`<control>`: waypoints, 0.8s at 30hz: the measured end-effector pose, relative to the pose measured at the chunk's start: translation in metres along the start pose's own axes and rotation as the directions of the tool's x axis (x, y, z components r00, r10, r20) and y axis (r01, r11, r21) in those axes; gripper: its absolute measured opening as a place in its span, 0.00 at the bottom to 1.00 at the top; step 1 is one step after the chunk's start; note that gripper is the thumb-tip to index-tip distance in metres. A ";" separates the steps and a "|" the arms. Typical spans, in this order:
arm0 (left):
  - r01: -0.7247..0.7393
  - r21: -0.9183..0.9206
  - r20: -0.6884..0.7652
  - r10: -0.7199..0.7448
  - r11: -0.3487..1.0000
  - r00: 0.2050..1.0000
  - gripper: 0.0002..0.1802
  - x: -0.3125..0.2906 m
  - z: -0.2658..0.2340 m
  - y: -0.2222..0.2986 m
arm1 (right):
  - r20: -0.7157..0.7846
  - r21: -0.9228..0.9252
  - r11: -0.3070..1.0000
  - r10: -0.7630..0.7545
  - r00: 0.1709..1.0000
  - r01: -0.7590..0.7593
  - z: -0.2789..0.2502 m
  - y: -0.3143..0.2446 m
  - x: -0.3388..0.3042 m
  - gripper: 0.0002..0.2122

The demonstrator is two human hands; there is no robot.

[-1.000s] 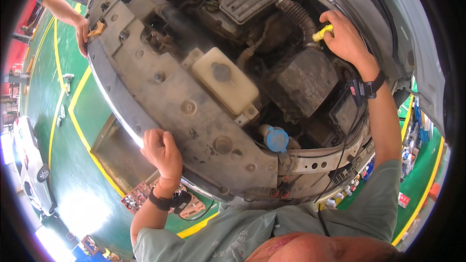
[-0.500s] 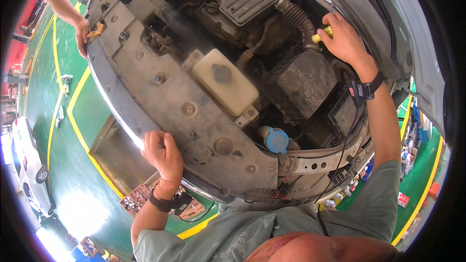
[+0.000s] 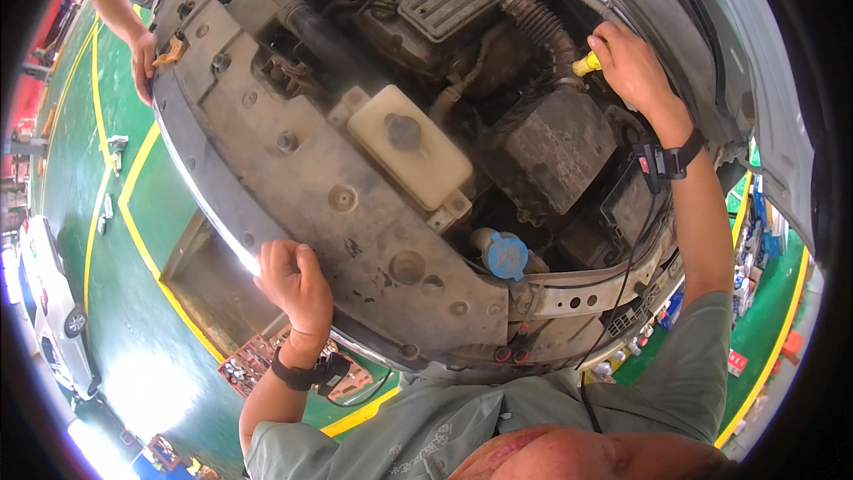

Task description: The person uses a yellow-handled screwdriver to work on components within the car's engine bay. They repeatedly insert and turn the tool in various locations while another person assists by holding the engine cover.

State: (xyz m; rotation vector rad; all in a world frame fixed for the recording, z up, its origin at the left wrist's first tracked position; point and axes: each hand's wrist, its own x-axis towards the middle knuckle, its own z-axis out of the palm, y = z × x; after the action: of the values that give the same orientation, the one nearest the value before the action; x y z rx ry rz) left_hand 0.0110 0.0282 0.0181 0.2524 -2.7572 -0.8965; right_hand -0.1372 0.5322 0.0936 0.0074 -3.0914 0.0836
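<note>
At the right of the engine bay my right hand [image 3: 633, 67] is closed around a short yellow cylinder [image 3: 586, 63], apparently a tool handle. One end pokes out beside the ribbed air intake hose [image 3: 544, 28]; the rest is hidden in my grip. Below that hand sits a dusty black box [image 3: 562, 151]. My left hand [image 3: 295, 284] is curled into a fist on the front edge of the grey upper front panel [image 3: 355, 240], and I see nothing in it. Between my hands are a whitish plastic reservoir [image 3: 426, 160] with a dark cap and a blue filler cap [image 3: 507, 256].
A co-worker's hand [image 3: 143, 67] rests on the panel's far left edge, near an orange-brown piece [image 3: 171, 52]. The raised hood [image 3: 702, 27] borders the right side. A thin black cable [image 3: 633, 258] hangs from my right wrist. An open tool case [image 3: 258, 364] lies below on the left.
My right hand has shifted slightly around the yellow cylinder, whose end shows at a slightly different angle. My left hand stays in place on the panel edge.
</note>
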 end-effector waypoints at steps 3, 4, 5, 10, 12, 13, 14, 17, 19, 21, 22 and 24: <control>-0.005 0.006 0.000 0.005 1.000 1.000 0.06 0.000 -0.001 0.000 | -0.103 0.081 0.990 -0.110 0.989 0.119 -0.001 -0.003 -0.005 0.11; -0.011 0.008 0.002 0.011 1.000 1.000 0.06 0.000 -0.001 0.000 | -0.155 0.106 0.980 -0.154 0.976 0.171 -0.002 -0.004 -0.008 0.11; -0.008 0.009 0.003 0.008 1.000 1.000 0.06 0.000 -0.001 0.001 | -0.148 0.079 0.985 -0.140 0.979 0.153 -0.002 -0.007 -0.009 0.10; -0.005 0.000 0.009 0.005 1.000 1.000 0.06 0.000 -0.001 0.001 | -0.024 -0.045 0.999 0.012 1.000 -0.013 0.000 -0.003 -0.002 0.11; -0.002 -0.006 0.006 0.002 1.000 1.000 0.06 -0.001 0.000 -0.002 | -0.030 0.034 0.998 -0.056 0.998 0.057 -0.002 -0.004 -0.003 0.11; -0.001 -0.006 0.004 0.001 1.000 1.000 0.06 -0.001 0.000 -0.002 | -0.035 0.076 0.993 -0.089 0.995 0.092 -0.003 -0.003 -0.003 0.11; -0.006 -0.007 0.003 0.006 1.000 1.000 0.06 -0.001 0.000 -0.002 | -0.074 0.070 0.988 -0.131 0.989 0.136 -0.005 -0.004 -0.005 0.10; -0.018 0.000 -0.002 0.018 1.000 1.000 0.06 0.000 0.000 0.000 | -0.135 0.041 0.984 -0.167 0.977 0.174 -0.006 -0.007 -0.008 0.10; -0.019 0.008 -0.001 0.019 1.000 1.000 0.06 0.000 0.000 -0.001 | -0.104 0.010 0.997 -0.070 0.992 0.071 0.000 -0.002 -0.006 0.09; -0.016 -0.002 0.017 0.016 1.000 1.000 0.06 0.001 0.000 -0.001 | -0.075 -0.047 0.999 -0.025 0.997 0.021 0.002 0.004 -0.004 0.08; -0.012 -0.007 0.024 0.012 1.000 1.000 0.06 0.001 0.000 -0.001 | -0.062 -0.076 0.997 -0.005 0.998 0.000 0.003 0.006 -0.003 0.08; 0.012 -0.006 0.039 -0.012 1.000 0.999 0.05 0.001 -0.002 -0.004 | -0.055 0.067 0.995 -0.067 0.996 0.071 0.001 0.003 -0.005 0.09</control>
State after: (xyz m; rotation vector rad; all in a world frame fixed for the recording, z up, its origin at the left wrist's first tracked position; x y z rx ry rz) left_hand 0.0114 0.0239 0.0172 0.2535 -2.7915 -0.9222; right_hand -0.1326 0.5348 0.0917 0.1125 -3.0308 0.1843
